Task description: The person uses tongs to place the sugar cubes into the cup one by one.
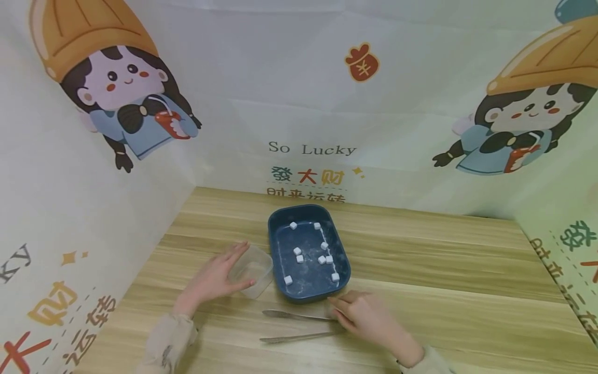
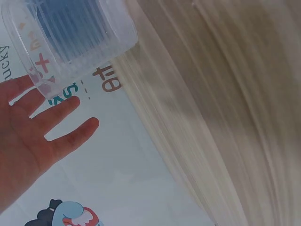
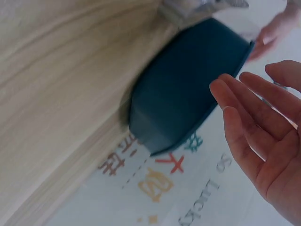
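Note:
A dark blue tray (image 1: 308, 296) holds several small white cubes (image 1: 298, 251) scattered on its floor. Left of it stands a clear plastic container (image 1: 250, 270). My left hand (image 1: 212, 278) reaches round the container's left side, and the left wrist view shows its fingers (image 2: 61, 113) spread, some against the container's wall. In front of the tray lie metal tongs (image 1: 299, 337), their arms apart and their right end partly covered by my right hand (image 1: 371, 319). The right wrist view shows that hand's fingers (image 3: 254, 99) loosely bent beside the tray, with nothing visible in them.
Everything stands on a wood-grain tabletop (image 1: 444, 259). Printed white cloth (image 1: 411, 119) walls rise at the back, left and right. The clear container stands close against the tray's left wall.

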Action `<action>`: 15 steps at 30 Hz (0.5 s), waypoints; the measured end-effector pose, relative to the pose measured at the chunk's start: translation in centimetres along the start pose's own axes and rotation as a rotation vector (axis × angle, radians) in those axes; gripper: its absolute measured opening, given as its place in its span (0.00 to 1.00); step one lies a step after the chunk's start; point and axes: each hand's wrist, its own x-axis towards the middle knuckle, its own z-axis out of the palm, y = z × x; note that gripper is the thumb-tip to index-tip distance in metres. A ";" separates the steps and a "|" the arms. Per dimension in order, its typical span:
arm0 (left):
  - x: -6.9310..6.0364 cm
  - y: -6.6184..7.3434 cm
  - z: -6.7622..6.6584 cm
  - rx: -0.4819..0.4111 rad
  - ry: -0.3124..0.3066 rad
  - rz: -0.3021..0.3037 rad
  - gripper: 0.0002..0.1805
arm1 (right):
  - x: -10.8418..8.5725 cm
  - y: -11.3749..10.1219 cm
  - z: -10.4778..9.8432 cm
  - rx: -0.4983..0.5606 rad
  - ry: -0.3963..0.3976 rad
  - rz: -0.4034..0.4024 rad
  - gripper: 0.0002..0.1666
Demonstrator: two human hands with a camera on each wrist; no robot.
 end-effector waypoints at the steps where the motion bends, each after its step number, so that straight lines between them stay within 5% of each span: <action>1: -0.1 0.0 0.1 0.011 0.007 0.003 0.48 | 0.0 -0.2 0.2 0.002 -0.008 -0.015 0.14; 8: -0.8 0.5 0.2 0.028 0.003 -0.034 0.54 | 0.0 -1.2 1.0 -0.019 0.006 -0.117 0.18; 15: -1.1 0.9 0.5 0.078 0.029 -0.074 0.56 | 0.1 -2.2 1.3 -0.009 -0.099 -0.072 0.25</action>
